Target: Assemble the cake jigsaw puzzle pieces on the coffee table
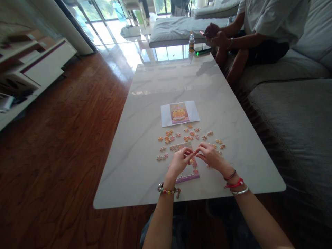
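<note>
My left hand (181, 161) and my right hand (210, 156) meet above the right side of a partly built jigsaw puzzle (188, 178). Their fingertips are pinched together around a small pinkish puzzle piece (194, 153), mostly covered by the fingers. The puzzle shows joined border strips along its top, right and bottom, with bare tabletop inside; my left hand and wrist hide its left part. Loose puzzle pieces (169, 139) lie face up beyond and to both sides of it. Behind them rests a creased paper sheet with a printed reference picture (178, 113) of a yellow figure.
The white marble-patterned table (155, 83) has rounded corners and a near edge just below my wrists. At its far end stand a drink bottle (191, 41) and a dark phone (202, 51). A person (272, 24) on the grey sofa (290, 93) holds a phone.
</note>
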Tool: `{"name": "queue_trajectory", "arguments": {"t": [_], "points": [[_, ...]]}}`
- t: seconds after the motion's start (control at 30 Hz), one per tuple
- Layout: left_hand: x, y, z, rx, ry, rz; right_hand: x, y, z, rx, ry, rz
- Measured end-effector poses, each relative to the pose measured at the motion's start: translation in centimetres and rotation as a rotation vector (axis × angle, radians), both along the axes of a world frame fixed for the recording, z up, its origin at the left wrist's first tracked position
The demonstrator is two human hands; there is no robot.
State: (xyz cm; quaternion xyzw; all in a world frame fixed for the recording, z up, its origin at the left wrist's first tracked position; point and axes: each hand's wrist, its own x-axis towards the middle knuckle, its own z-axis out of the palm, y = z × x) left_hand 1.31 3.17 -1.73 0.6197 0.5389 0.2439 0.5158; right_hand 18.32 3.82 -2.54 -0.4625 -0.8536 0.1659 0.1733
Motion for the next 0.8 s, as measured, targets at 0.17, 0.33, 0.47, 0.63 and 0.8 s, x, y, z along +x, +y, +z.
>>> {"name": "queue_trajectory", "arguments": {"t": [0.17, 0.33, 0.47, 0.63, 0.8], "points": [[-0.2, 0.2, -0.3, 0.119, 0.194, 0.074, -0.7, -0.4, 0.1, -0.011, -0.015, 0.019], [-0.7, 0.0, -0.2, 0.282, 0.342, 0.072, -0.2, -0.3, -0.1, -0.003, -0.042, 0.000], [-0.7, -0.3, -0.1, 0.299, 0.376, 0.022, 0.8, 0.1, -0.4, -0.023, -0.046, -0.024], [-0.4, -0.5, -0.1, 0.305, 0.414, 0.005, 2.2, 0.6, -0.9, -0.062, -0.057, -0.073], [0.2, -1.0, 0.2, 0.256, 0.510, 0.002, 3.4, 0.9, -1.2, -0.055, -0.010, -0.150]]}}
